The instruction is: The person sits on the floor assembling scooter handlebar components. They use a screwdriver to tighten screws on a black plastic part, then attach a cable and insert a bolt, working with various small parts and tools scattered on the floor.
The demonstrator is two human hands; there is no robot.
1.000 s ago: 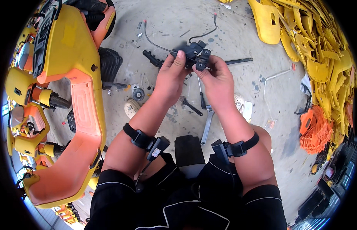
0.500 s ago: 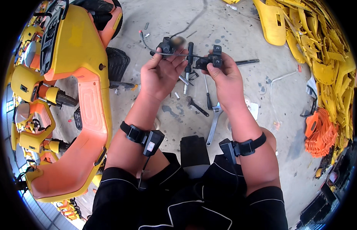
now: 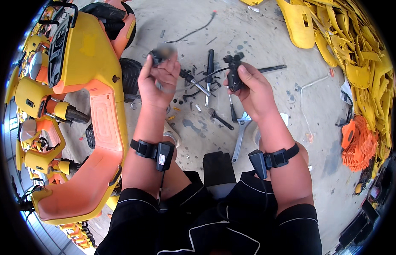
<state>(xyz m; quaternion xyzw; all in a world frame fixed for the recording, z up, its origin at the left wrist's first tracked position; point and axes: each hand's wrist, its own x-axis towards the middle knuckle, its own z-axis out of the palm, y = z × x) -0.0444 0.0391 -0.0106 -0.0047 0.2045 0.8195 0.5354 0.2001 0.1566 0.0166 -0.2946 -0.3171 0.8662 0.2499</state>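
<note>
My left hand (image 3: 159, 83), palm up, holds a small black part (image 3: 156, 56) between thumb and fingers; its far side is blurred. Further right, my right hand (image 3: 253, 87) grips a black clamp-shaped part (image 3: 234, 76) that has a bracket at its top. From this part a thin black cable (image 3: 206, 77) runs left above the floor. Below and between my hands lie a black-and-silver rod (image 3: 210, 68), a second silver rod (image 3: 198, 86), a screwdriver (image 3: 233, 111), a small adjustable wrench (image 3: 220, 120) and a large silver wrench (image 3: 239, 138).
A yellow and orange scooter body (image 3: 106, 110) stands close on my left, with more yellow vehicles beyond it. Yellow plastic panels (image 3: 359, 63) are heaped at the right, beside a stack of orange parts (image 3: 358, 144). A black bar (image 3: 272, 68) lies past my right hand.
My left hand has moved left with its black part, away from my right hand. My right hand has tilted the clamp-shaped part upright. The red-tipped cable end has swung up and right.
</note>
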